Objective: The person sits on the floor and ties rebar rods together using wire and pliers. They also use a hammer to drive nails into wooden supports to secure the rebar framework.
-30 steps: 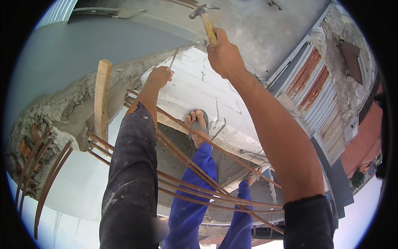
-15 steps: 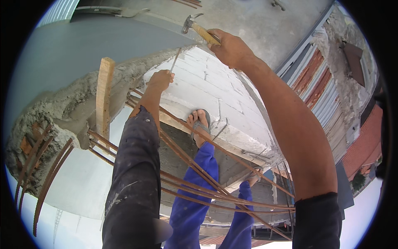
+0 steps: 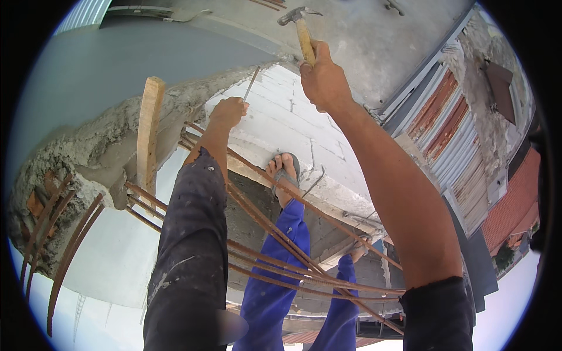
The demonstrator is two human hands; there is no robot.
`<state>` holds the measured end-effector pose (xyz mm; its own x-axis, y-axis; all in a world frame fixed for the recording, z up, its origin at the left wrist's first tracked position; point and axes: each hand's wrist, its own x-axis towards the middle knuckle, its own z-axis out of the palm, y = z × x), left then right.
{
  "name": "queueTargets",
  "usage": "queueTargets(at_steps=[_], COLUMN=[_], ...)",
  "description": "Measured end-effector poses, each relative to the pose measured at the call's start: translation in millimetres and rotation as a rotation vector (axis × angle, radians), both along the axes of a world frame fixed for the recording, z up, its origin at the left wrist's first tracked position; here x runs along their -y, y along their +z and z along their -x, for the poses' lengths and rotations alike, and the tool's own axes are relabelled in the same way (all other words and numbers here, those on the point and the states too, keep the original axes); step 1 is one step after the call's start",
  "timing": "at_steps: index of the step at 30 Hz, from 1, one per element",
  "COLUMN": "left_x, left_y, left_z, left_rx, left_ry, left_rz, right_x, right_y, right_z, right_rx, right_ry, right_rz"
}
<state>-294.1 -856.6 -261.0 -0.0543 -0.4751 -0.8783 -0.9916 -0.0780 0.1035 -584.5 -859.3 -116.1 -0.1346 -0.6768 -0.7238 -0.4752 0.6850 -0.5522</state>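
My right hand [image 3: 325,79] is wrapped round the wooden handle of a claw hammer [image 3: 305,36], raised beyond the white block wall [image 3: 275,128] with its metal head uppermost. My left hand [image 3: 229,112] is closed round a thin metal rod [image 3: 252,82], perhaps a chisel. The rod slants up and away, its far end near the wall's far edge, where rough grey concrete [image 3: 193,93] borders the white blocks. Whether the rod touches the wall or concrete, I cannot tell. A gap separates the hammer head from the rod.
Rusty rebar [image 3: 275,228] crosses below my arms and over my legs. More bars [image 3: 70,251] jut from broken concrete at the left. A wooden post [image 3: 150,128] stands beside my left arm. My sandalled foot [image 3: 285,169] rests on the wall's near edge. Corrugated sheets [image 3: 451,123] lie at right.
The hammer has moved a little to the right and farther up, its head turning more upright. My left hand and the rod have shifted only slightly.
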Motion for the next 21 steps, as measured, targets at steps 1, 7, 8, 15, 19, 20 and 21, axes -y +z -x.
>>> queueTargets(at_steps=[1,7,8,15,19,20,21], left_x=[0,-4,-5,-14,-22,-22,-23], left_y=[-1,-7,-7,-10,2,11,23], left_z=[1,-2,-3,-3,-4,-2,1], left_rx=[0.016,0.023,0.016,0.066,0.112,0.110,0.108], left_ry=[0.000,-0.088,-0.068,-0.140,-0.201,-0.241,-0.282], left_rz=[-0.005,0.037,0.047,0.124,0.090,0.110,0.129], right_x=[0,6,4,-11,-7,-9,-10], right_y=[0,5,5,-5,-2,2,4], right_z=[1,4,-1,-4,2,3,2], right_rx=[0.196,0.005,-0.031,0.062,0.073,0.096,0.047], right_ry=[0.340,-0.077,-0.189,0.116,-0.351,-0.351,-0.295], right_rz=[-0.178,0.008,0.075,-0.057,0.059,0.043,0.012])
